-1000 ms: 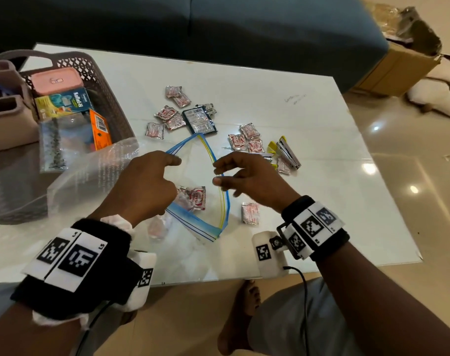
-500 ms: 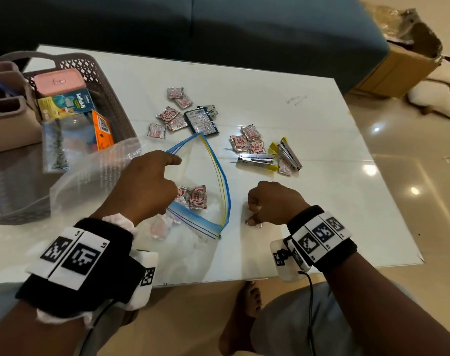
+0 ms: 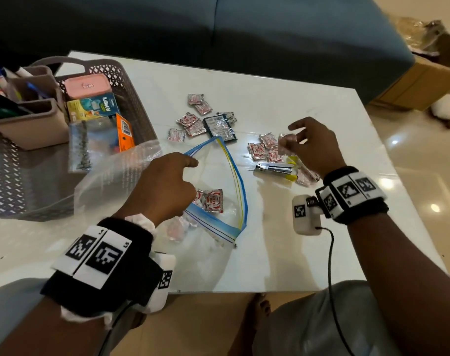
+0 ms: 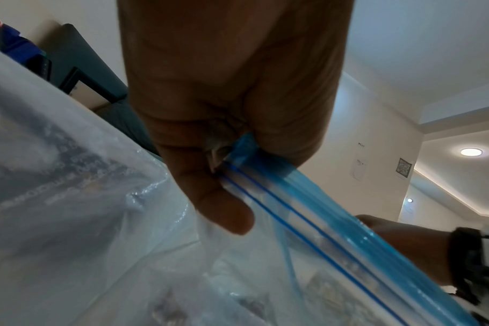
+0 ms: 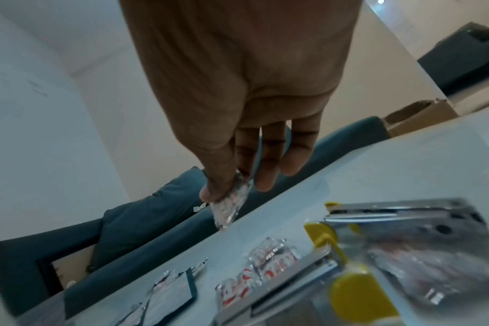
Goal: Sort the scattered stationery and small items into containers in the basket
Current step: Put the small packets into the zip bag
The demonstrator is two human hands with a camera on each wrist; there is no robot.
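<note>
A clear zip bag (image 3: pixel 218 176) with a blue seal lies open on the white table (image 3: pixel 283 253), a few red-and-silver sachets (image 3: pixel 212 200) inside it. My left hand (image 3: pixel 165 186) pinches the blue seal strip (image 4: pixel 254 167) and holds the mouth up. My right hand (image 3: pixel 311 145) hovers over the right-hand cluster of sachets (image 3: pixel 257 151), thumb and forefinger pinching one sachet (image 5: pixel 229 205) off the table. More sachets (image 3: pixel 190 122) and a dark packet (image 3: pixel 220 128) lie beyond the bag. A stapler (image 3: pixel 274 168) with yellow parts lies under the right hand.
A grey perforated basket (image 3: pixel 131 98) stands at the left with a pink box (image 3: pixel 86 84), a medicine carton (image 3: pixel 93 106), an orange pack (image 3: pixel 125 132) and a pen holder (image 3: pixel 31 124). A dark sofa (image 3: pixel 244 34) runs behind the table; a cardboard box (image 3: pixel 419 80) sits at right.
My right hand picked a sachet from the table's near side by the bag, then lifted and moved away to the right-hand cluster. The left hand kept holding the bag mouth.
</note>
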